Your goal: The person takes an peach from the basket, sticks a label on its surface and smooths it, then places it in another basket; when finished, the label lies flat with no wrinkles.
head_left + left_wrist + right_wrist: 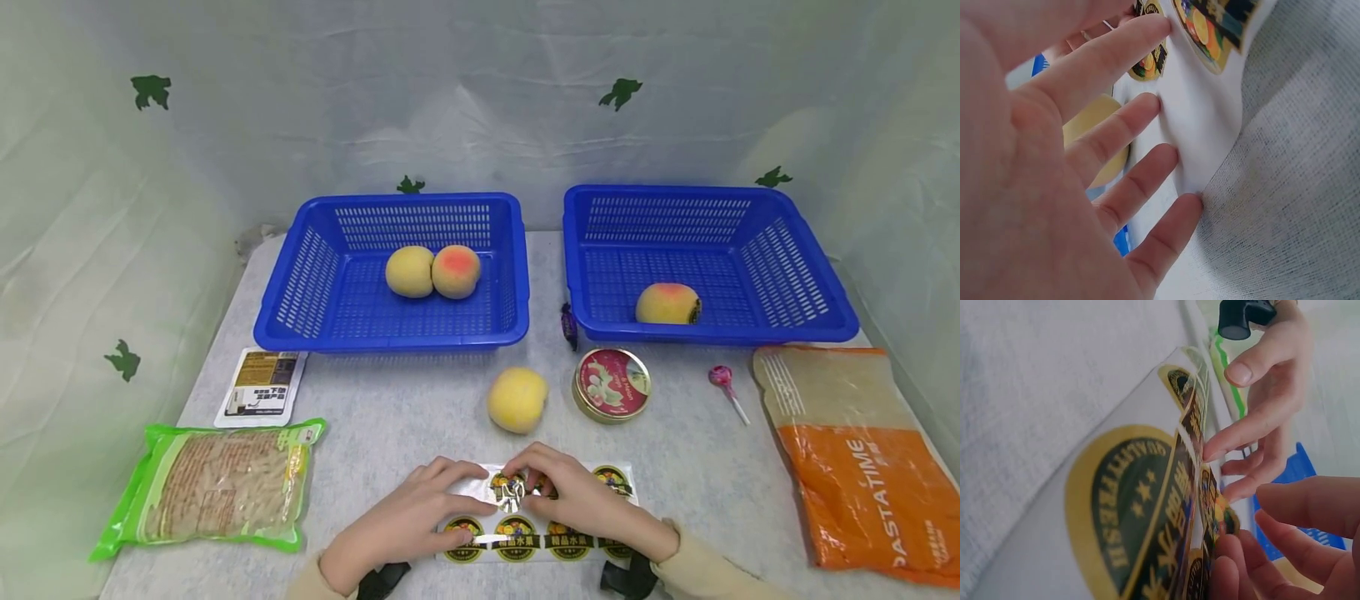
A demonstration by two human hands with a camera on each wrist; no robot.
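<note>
The sticker sheet (536, 533) lies flat at the near edge of the worktop (390, 417), directly under both hands. The left hand (408, 521) has its grip spread, straight fingers (1141, 119) pressing the sheet's white backing down. The right hand (577, 500) has its grip pinching one sticker (512, 493), which looks half lifted and crumpled at the middle of the sheet.

The peeled sticker could fold onto itself or tear, because it is thin, glossy and already creased. If the left hand's pressure eases, the slick backing could slide on the cloth or lift along with the sticker. The stickers are round, gold-rimmed labels with dark bands; the worktop cover is a pale woven cloth.

Just beyond the hands sits a smooth, rounded yellow peach (517, 400), and beside it a round red candy tin (612, 384) and a lollipop (726, 383). To the left lies a crinkly green packet (213, 487); to the right, an orange pasta bag (855, 458). Farthest back stand two blue perforated plastic baskets, the left basket (390, 333) holding two peaches (433, 271), the right basket (825, 325) holding one (667, 303).
</note>
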